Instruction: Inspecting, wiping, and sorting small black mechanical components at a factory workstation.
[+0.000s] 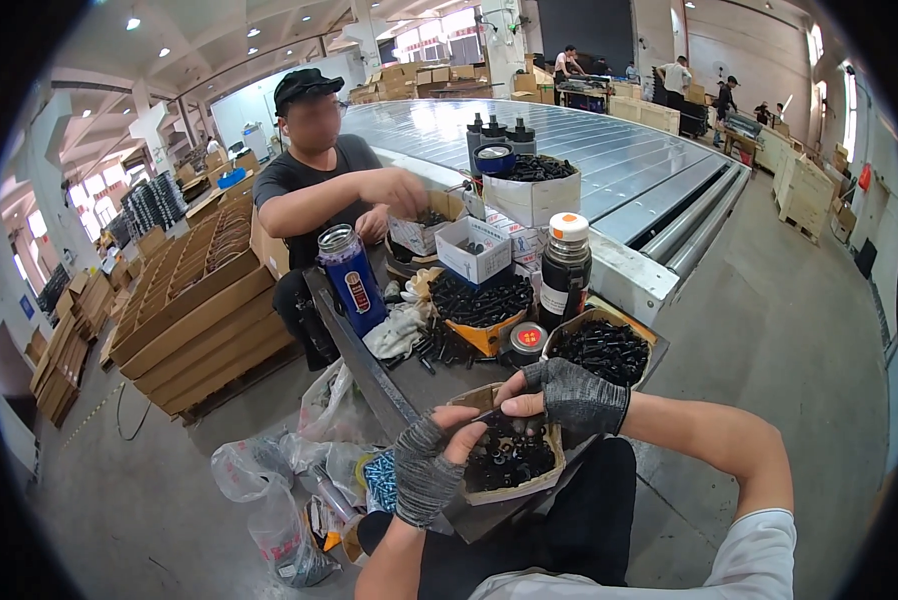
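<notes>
the step in hand appears to be handling small parts above the open cardboard box [559, 468], which sits at the near edge of the surface [437, 385]. the black parts [511, 462] lie loose inside it. left hand [431, 465]: fingers bent at the box's left side. right hand [574, 395]: thumb and forefinger brought together above the far rim. whether either hand grasps a part cannot be told. the next move probably calls for steady, aligned fingertips over the box.
</notes>
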Motion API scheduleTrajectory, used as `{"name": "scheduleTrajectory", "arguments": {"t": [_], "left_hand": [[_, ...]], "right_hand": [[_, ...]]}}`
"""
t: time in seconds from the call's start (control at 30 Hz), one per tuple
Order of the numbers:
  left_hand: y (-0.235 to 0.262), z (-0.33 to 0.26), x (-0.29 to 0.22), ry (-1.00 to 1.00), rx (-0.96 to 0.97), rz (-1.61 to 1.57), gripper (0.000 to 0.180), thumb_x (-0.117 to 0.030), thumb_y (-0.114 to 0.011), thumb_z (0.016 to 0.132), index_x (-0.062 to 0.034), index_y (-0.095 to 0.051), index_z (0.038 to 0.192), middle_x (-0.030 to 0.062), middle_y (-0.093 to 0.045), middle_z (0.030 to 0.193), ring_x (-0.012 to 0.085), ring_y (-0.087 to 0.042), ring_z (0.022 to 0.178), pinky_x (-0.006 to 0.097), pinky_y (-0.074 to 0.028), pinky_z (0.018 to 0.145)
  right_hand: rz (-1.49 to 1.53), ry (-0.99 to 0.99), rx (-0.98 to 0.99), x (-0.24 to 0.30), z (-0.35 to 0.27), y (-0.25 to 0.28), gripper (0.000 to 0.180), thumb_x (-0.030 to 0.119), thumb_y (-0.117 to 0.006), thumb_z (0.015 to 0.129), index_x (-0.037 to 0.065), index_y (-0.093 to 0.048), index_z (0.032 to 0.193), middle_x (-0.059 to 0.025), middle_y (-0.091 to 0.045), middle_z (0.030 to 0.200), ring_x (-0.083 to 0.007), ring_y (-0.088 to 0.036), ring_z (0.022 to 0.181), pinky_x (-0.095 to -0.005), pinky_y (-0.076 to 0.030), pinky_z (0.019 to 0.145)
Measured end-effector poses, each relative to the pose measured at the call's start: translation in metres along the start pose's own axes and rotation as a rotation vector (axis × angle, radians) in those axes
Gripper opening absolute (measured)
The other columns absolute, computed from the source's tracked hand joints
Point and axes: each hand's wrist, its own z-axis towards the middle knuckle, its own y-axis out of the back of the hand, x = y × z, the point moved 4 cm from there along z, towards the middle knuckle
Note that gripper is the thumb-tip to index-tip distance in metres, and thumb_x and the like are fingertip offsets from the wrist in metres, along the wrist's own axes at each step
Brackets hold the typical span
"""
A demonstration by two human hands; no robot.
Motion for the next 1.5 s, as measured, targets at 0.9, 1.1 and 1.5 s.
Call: {"name": "scheduleTrajectory", "arguments": {"t": [0.9, 1.1, 1.5], "left_hand": [[-0.008, -0.008, 0.007, -0.009, -0.114, -0.051, 0.011, -0.005, -0.074, 0.087, -0.0007, -0.071, 0.097, 0.0085, -0.071, 0.090, 0.0164, -0.065, 0.083, 0.029, -0.050, 0.078], [-0.007, -0.012, 0.010, -0.181, -0.206, 0.045, 0.013, -0.001, -0.075, 0.084, -0.0016, -0.071, 0.097, 0.0116, -0.070, 0.087, 0.0213, -0.068, 0.080, 0.031, -0.052, 0.074], [-0.006, -0.017, 0.012, -0.255, -0.262, 0.043, 0.015, 0.000, -0.076, 0.083, -0.0030, -0.071, 0.097, 0.0127, -0.071, 0.091, 0.0241, -0.068, 0.082, 0.033, -0.053, 0.076]], "right_hand": [[0.000, 0.105, 0.015, 0.004, 0.006, -0.001, 0.030, 0.016, -0.070, 0.093, -0.002, -0.066, 0.116, -0.0105, -0.069, 0.111, -0.0162, -0.065, 0.103, -0.0306, -0.051, 0.097], [-0.012, 0.149, 0.047, 0.009, 0.003, -0.010, 0.030, 0.017, -0.070, 0.093, -0.003, -0.066, 0.115, -0.0099, -0.069, 0.111, -0.0156, -0.065, 0.103, -0.0311, -0.051, 0.098], [0.083, 0.168, -0.013, 0.006, 0.001, -0.014, 0.032, 0.016, -0.071, 0.090, -0.001, -0.067, 0.117, -0.0095, -0.069, 0.110, -0.0164, -0.064, 0.106, -0.0321, -0.050, 0.098]]}}
